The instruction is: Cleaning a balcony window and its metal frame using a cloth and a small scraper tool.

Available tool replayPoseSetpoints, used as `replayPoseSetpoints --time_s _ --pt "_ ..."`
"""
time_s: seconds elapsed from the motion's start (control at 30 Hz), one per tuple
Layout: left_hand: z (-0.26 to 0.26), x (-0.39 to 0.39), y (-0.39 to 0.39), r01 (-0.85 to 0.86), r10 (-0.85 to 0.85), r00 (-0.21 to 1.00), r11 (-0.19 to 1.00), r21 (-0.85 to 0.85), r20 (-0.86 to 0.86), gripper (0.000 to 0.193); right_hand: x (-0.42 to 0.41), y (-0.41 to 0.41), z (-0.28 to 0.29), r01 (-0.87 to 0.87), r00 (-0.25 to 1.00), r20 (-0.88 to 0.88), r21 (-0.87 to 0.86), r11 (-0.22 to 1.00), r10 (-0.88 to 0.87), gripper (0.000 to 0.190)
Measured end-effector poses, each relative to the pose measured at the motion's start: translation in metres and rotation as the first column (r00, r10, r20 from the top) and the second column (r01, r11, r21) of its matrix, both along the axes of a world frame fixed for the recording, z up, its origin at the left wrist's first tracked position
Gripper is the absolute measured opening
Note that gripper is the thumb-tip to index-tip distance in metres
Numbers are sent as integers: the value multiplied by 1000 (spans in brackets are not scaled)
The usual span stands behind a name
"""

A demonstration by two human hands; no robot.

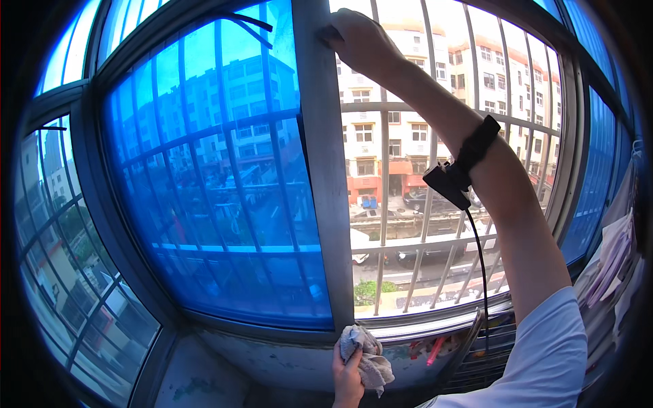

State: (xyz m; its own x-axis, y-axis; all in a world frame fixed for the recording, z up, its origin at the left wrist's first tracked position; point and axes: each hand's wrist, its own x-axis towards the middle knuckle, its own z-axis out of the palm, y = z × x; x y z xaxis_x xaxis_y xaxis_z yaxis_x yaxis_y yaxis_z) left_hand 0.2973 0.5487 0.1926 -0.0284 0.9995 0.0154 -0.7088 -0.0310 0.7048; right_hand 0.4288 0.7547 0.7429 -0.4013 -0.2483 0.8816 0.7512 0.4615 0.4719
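My left hand [348,380] holds a crumpled, greyish-white cloth [366,357] low in front of the window, near the bottom of the metal sash upright [326,168]. My right hand [359,43] is raised high, its fingers curled at the top of that same upright. Something dark shows at its fingertips; whether it is a shaded finger or a held thing is unclear. Left of the upright is a blue-tinted window pane [219,188]. The window opening to the right shows security bars [383,204] outside.
A black device [449,183] is strapped to my right forearm, with a black cable [479,255] hanging down. The sill track [433,321] runs below the opening. A dark slatted rack [479,357] stands low right; clothes [612,265] hang at the far right. Dark strips [250,23] dangle at the blue pane's top.
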Motion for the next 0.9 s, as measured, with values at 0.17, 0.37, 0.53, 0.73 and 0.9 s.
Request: replayPoseSetpoints --time_s 0.17,0.37,0.53,0.73,0.9 --pt "-4 -3 -1 -61 61 998 998 -23 -4 50 -5 4 -81 4 1000 9 -203 979 -2 27" --pt "-4 -3 -5 -43 43 999 999 -4 14 51 -16 -10 -40 27 1000 -4 -189 982 -28 25" --pt "-6 -17 -8 -38 38 999 998 -42 -10 50 -28 -9 -66 -27 997 -74 -164 986 15 25" --pt "2 -44 -15 -8 7 1000 1000 -25 -25 44 -30 -8 -66 87 983 -131 -267 960 -125 32" --pt "2 -64 -19 40 -41 999 998 -52 -4 41 -31 -13 -55 16 968 -244 -182 983 -61 29"
